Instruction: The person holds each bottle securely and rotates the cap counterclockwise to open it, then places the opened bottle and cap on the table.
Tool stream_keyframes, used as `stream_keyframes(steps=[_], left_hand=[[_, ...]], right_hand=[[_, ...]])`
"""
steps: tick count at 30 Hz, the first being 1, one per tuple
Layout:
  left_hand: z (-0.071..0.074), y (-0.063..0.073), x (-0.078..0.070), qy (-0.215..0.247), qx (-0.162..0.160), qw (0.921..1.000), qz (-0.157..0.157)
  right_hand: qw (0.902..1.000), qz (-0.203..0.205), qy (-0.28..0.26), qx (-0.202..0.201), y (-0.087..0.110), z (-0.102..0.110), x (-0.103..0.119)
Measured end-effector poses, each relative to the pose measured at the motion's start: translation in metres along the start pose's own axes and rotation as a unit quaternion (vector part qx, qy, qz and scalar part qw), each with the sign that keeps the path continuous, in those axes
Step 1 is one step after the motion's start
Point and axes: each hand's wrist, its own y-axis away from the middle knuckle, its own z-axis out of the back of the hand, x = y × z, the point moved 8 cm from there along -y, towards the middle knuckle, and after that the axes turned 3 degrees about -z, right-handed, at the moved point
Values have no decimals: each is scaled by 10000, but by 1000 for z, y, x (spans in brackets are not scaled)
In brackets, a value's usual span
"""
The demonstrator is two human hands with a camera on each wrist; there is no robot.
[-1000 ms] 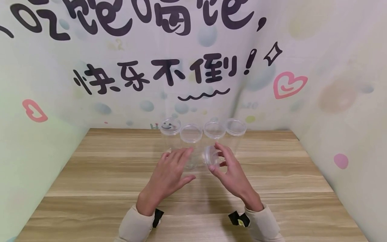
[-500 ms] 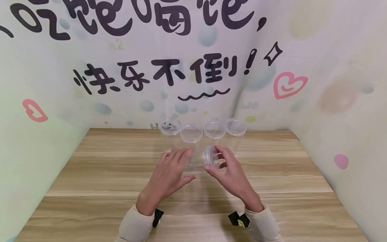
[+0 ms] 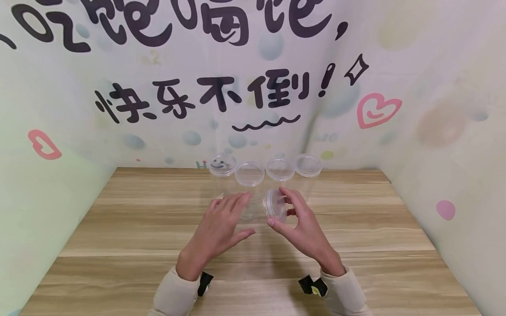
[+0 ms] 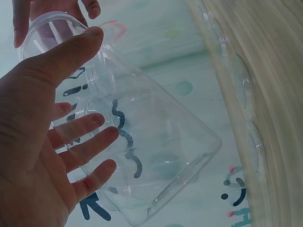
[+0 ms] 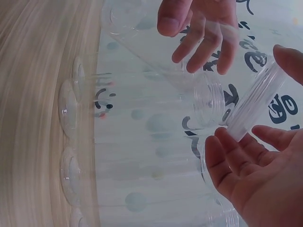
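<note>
My left hand (image 3: 221, 221) grips a clear plastic jar (image 4: 165, 127), thumb on one side and fingers on the other. The jar is tilted, its threaded mouth (image 5: 209, 101) towards the right hand. In my right hand (image 3: 302, 226) is a clear round lid (image 5: 254, 101), held by its edge between thumb and fingertips. The lid stands on edge, facing the mouth, with a small gap between them in the right wrist view. In the head view, the left hand hides much of the jar.
Several clear lidded jars (image 3: 250, 174) stand in a row at the back of the wooden table (image 3: 130, 245), just beyond both hands. A printed cloth wall (image 3: 178, 145) rises behind them, and side walls flank the table.
My right thumb and fingers have shifted slightly left around the lid's edge, and the lid has moved a little left. The left hand has stayed almost still.
</note>
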Motion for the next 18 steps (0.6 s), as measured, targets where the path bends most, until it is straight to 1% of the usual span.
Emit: stream_keyframes(steps=[8,15,18], left_hand=[[0,0,1,70,-8,10000,5],[0,0,1,69,-5,10000,4],[1,0,1,56,-49,10000,-11]], right_hand=[[9994,307,-116,49,1,0,5],[9989,358,-208,225,1,-1,5],[9989,355,-185,225,1,-1,4]])
